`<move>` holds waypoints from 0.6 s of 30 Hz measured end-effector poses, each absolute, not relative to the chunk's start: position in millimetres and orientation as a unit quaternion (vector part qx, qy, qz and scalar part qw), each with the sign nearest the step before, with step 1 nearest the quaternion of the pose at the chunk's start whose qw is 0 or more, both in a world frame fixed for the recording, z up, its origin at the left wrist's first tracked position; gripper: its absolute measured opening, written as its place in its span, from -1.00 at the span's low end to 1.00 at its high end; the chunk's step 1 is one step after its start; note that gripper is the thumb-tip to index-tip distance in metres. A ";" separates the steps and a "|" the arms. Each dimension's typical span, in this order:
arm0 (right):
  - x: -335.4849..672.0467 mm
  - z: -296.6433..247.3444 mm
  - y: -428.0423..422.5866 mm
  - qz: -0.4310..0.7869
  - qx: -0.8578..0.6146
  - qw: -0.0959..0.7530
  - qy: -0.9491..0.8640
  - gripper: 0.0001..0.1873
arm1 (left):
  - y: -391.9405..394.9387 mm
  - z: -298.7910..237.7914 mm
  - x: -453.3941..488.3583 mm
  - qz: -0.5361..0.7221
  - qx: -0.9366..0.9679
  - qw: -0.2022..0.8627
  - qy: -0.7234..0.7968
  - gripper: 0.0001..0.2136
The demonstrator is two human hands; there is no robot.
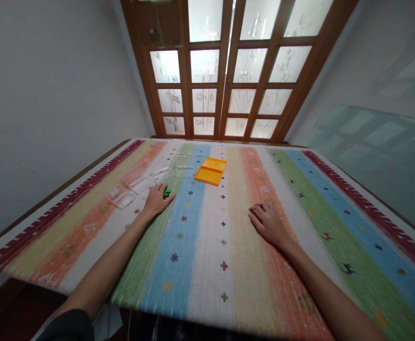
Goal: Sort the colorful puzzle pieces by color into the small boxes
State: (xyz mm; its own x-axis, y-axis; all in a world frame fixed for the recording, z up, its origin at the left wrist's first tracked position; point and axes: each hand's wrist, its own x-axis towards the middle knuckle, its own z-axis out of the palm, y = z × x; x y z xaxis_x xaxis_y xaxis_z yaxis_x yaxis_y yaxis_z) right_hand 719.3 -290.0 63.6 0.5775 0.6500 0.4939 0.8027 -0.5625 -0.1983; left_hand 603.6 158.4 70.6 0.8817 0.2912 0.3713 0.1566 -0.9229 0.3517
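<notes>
On the left half of the striped tablecloth (pixel 212 246), my left hand (pixel 155 201) has its thumb and fingers around a small green object (pixel 166 192) with dark parts. Its exact kind is too small to make out, and the palm side is hidden. My right hand (pixel 267 222) rests on the cloth at the right, fingers loosely curled together, with nothing visible in them. An orange-yellow case (pixel 209 176) lies unfolded flat beyond and between the hands. Just past my left hand is a clear plastic container (pixel 142 185), one of several clear boxes.
More clear plastic boxes (pixel 184 170) stand between the left-hand group and the orange-yellow case. At the far table edge are wooden doors (pixel 225 87) with frosted panes. A pale glass-like panel (pixel 374 147) leans along the right wall.
</notes>
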 end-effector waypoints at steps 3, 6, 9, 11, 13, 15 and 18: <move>718.8 64.6 -290.1 -0.189 -0.863 0.204 -0.421 -0.70 | 159.2 70.9 610.6 0.213 0.957 0.172 0.099 -0.62; 718.4 65.7 -290.1 -0.188 -0.863 0.204 -0.423 -0.70 | 160.0 71.5 612.6 0.213 0.957 0.176 0.090 -0.71; 718.7 65.5 -290.0 -0.184 -0.862 0.207 -0.424 -0.69 | 161.9 72.3 609.7 0.215 0.956 0.178 0.086 -0.74; 719.1 65.1 -290.0 -0.183 -0.862 0.210 -0.424 -0.68 | 163.3 73.2 606.7 0.216 0.957 0.178 0.082 -0.74; 719.1 65.2 -289.9 -0.183 -0.862 0.211 -0.423 -0.68 | 163.6 74.4 604.2 0.216 0.957 0.177 0.077 -0.73; 718.8 65.8 -289.8 -0.184 -0.863 0.212 -0.421 -0.69 | 162.8 75.6 603.1 0.213 0.959 0.176 0.067 -0.70; 717.9 66.8 -289.5 -0.187 -0.863 0.211 -0.420 -0.69 | 160.5 76.3 603.5 0.198 0.964 0.175 0.039 -0.64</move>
